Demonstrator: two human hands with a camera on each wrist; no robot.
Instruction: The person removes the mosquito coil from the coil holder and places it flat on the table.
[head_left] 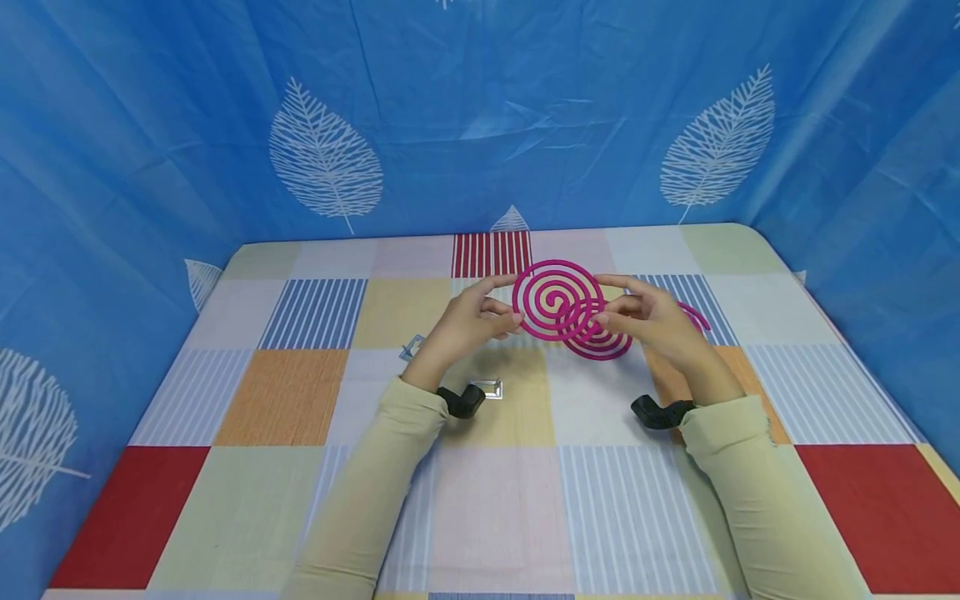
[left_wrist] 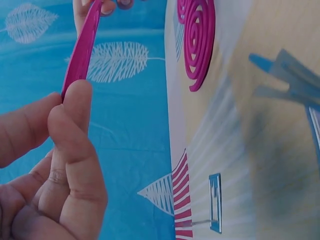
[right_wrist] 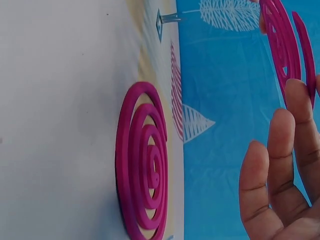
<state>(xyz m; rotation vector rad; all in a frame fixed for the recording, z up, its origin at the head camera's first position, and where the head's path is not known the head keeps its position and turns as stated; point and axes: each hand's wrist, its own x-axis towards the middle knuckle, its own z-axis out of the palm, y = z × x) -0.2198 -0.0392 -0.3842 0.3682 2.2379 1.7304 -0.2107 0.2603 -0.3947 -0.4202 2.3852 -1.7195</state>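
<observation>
Both hands hold a pink mosquito coil (head_left: 555, 301) raised above the table, one at each side. My left hand (head_left: 459, 327) pinches its left edge with thumb and fingertip; the left wrist view has that coil (left_wrist: 82, 52) nearly edge-on. At the right edge, my right hand (head_left: 663, 325) grips it between index finger and thumb. In the right wrist view, one strand of the held coil (right_wrist: 282, 50) stands apart from the rest. A second pink coil (right_wrist: 121, 150) lies flat on the table below. Part of another pink curve (head_left: 697, 314) shows behind the right hand.
A small metal stand (head_left: 491, 389) lies on the patchwork tablecloth (head_left: 277, 396) near the left wrist. Another metal piece (head_left: 412, 347) is partly hidden behind the left forearm. Blue leaf-print curtains (head_left: 510, 108) surround the table at the back and sides.
</observation>
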